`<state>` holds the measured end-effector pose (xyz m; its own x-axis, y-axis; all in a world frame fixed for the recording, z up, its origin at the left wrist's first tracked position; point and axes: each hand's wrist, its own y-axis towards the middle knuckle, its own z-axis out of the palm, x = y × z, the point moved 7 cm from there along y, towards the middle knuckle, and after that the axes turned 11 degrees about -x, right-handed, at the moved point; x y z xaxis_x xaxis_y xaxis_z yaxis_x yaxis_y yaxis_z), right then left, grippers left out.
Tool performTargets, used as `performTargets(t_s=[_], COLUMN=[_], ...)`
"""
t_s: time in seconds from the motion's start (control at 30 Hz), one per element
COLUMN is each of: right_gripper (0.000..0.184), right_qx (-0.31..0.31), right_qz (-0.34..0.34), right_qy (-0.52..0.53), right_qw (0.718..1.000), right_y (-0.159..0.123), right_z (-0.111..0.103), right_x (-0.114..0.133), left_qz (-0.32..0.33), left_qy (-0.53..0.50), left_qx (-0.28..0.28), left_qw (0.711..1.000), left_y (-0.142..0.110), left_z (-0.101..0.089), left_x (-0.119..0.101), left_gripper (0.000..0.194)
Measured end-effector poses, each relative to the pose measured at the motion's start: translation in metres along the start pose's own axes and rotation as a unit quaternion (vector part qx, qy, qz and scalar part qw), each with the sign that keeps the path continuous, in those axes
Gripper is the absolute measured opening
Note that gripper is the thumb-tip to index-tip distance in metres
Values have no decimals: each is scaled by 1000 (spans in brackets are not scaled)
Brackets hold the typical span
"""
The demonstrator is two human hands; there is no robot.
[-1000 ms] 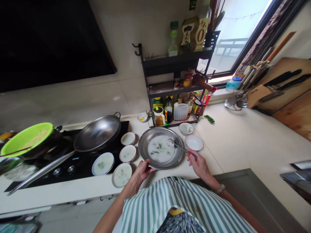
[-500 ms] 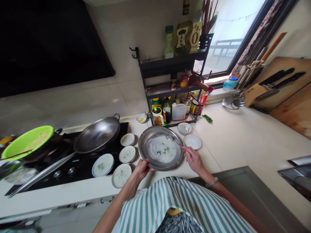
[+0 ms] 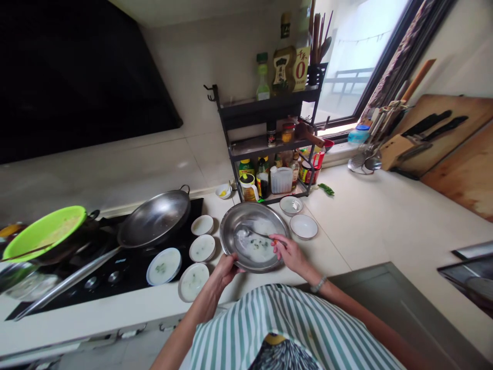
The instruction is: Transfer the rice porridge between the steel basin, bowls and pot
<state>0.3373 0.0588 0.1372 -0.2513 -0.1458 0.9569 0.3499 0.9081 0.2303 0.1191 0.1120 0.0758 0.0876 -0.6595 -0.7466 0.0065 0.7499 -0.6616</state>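
Observation:
My left hand (image 3: pixel 227 268) grips the near-left rim of a wide metal bowl (image 3: pixel 280 226), thumb over the edge. White, milky liquid with chopped greens (image 3: pixel 259 249) lies in the bowl. In my right hand (image 3: pixel 289 254) is a metal spoon (image 3: pixel 254 233), its head dipped in the left part of the liquid. Left of the bowl, several small bowls hold similar white liquid, among them a bowl with greens (image 3: pixel 194 282) and a shallow dish (image 3: pixel 164 266) at the stove's edge. Two more small bowls, one a white bowl (image 3: pixel 304 226), stand to its right.
A wok (image 3: pixel 156 218) rests on the black stove (image 3: pixel 127 275), its long handle reaching toward the front. Farther left is a green basket (image 3: pixel 44 234). Behind the bowl stands a seasoning rack (image 3: pixel 265 105) with bottles. A knife block (image 3: pixel 396 150) is at the right.
My right hand has moved left over the bowl, carrying the spoon from the right side of the liquid to the left. My left hand stays on the rim.

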Motion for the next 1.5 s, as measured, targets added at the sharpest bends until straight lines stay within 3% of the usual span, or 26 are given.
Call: performTargets(t_s=[0.1, 0.23, 0.33, 0.47, 0.7, 0.87, 1.0, 1.2, 1.3, 1.43, 1.5], right_gripper=[36, 35, 33, 33, 38, 34, 32, 30, 28, 30, 33], right_qx=[26, -18, -40, -76, -183, -198, -173, -88, -35, 2, 11], right_qz=[2, -33, -61, -30, 127, 177, 175, 121, 23, -167, -225], right_qy=[-2, -39, -87, -109, -27, 44, 94, 86, 24, -63, -96], right_qw=[1000, 999, 994, 991, 974, 963, 965, 985, 999, 984, 970], right_y=[-8, -10, -13, -22, -30, -26, -15, 16, 24, 20, 17], right_z=[-20, -63, -79, -84, -95, -91, -70, -9, 12, 9, 2], right_x=[-1, -2, -1, -5, -12, -13, -7, 13, 27, 44, 44], left_qz=[3, 5, 5, 0, -4, 1, 6, 14, 24, 24, 22], left_qy=[-2, 8, 14, 15, -10, -10, -10, -10, -1, 0, -5], left_qx=[5, -1, -8, -1, -2, 10, 11, 10, 13, 12, 12], left_qw=[1000, 1000, 1000, 1000, 1000, 1000, 1000, 1000, 1000, 1000, 1000], left_y=[-1, -5, -9, -11, -8, -3, -1, -3, -4, -4, -5], left_z=[0, 1, 1, 4, 2, 2, 1, 2, 3, 3, 3], left_x=[-1, -5, -8, -9, -7, -2, -2, -3, -4, -5, -6], left_gripper=[20, 23, 22, 20, 21, 23, 26, 27, 27, 25, 25])
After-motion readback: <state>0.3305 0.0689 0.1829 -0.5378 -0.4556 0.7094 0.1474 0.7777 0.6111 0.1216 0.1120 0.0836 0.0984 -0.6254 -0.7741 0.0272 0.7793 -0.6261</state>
